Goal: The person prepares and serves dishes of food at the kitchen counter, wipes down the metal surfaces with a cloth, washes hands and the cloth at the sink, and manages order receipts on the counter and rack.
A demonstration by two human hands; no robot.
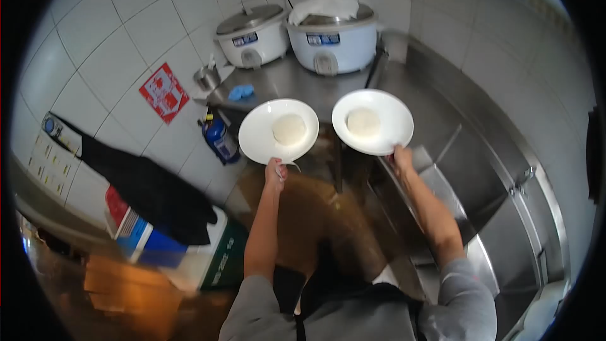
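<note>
My left hand (276, 173) is closed on the near rim of a white plate (257, 127). On that plate, right of its middle, lies a round white mound (289, 129) that looks like rice. A thin pale strip shows at my left fingers; I cannot tell what it is. A second white plate (395, 121) is gripped at its near right edge by my right hand (400, 158). It bears a similar white mound (363, 123) left of its middle. Both plates are in the air side by side, with a small gap between them.
Two rice cookers, a smaller one (251, 42) and a larger one (334, 45) with a white cloth on its lid, stand on the steel counter (293, 82). Steel sinks (495, 215) line the right. A blue fire extinguisher (219, 140) and a hanging black apron (148, 180) are left.
</note>
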